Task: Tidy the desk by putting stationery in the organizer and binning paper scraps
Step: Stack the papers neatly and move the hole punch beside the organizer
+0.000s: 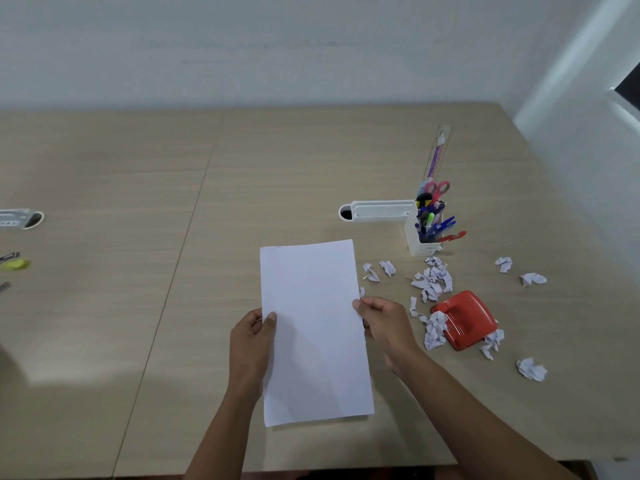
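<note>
A white sheet of paper (313, 332) is held over the desk near its front edge. My left hand (251, 344) grips its left edge, thumb on top. My right hand (384, 323) pinches its right edge. To the right stands a white organizer (417, 239) full of pens, with pink scissors (437, 189) and a ruler (435, 155) sticking up. Crumpled paper scraps (431, 280) lie scattered in front of the organizer and around a red hole punch (465, 318).
More scraps (531, 368) lie further right. A white cable port (375, 211) sits beside the organizer. At the far left edge are a yellow-green item (15, 264) and another white port (22, 219). A wall corner rises at right.
</note>
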Available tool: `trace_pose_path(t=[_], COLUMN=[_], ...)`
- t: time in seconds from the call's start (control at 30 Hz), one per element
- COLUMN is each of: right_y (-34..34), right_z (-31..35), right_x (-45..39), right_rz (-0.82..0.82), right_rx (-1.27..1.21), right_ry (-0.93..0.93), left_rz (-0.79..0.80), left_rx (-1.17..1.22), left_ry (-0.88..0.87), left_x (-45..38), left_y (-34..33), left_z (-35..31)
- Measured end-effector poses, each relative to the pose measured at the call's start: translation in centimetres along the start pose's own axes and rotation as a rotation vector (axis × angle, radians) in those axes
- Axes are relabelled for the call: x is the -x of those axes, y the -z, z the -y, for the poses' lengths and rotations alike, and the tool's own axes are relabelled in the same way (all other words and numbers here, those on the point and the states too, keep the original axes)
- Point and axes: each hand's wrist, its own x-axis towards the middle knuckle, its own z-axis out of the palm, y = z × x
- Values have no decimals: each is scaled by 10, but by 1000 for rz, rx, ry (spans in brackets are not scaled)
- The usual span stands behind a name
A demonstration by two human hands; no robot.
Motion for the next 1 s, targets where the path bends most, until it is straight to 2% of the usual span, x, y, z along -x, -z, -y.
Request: trace_pose_path(t=[0.3, 0.53, 0.67, 0.73, 0.87, 1.0], right_y=[4, 22, 31, 22, 3, 25], right_z=[-16, -41, -68, -76, -65, -39], right_x=[-11, -28, -54, -74, -129, -188], right_rz=[20, 131, 308, 347, 311, 225], right_rx=[8, -17, 67, 101, -17, -192], right_ry=[-44, -93, -81, -65, -61, -69], left_rz=[111, 67, -11, -23, -42, -28], left_rx=[-269, -288, -179, -134, -94, -89], left_ry=[-42, 39, 105, 138, 170, 163], left_x=[-7, -13, -14, -14, -16, -17], left_y=[11, -2, 6, 8, 5, -5], left_z=[18, 32, 41, 45, 57, 61])
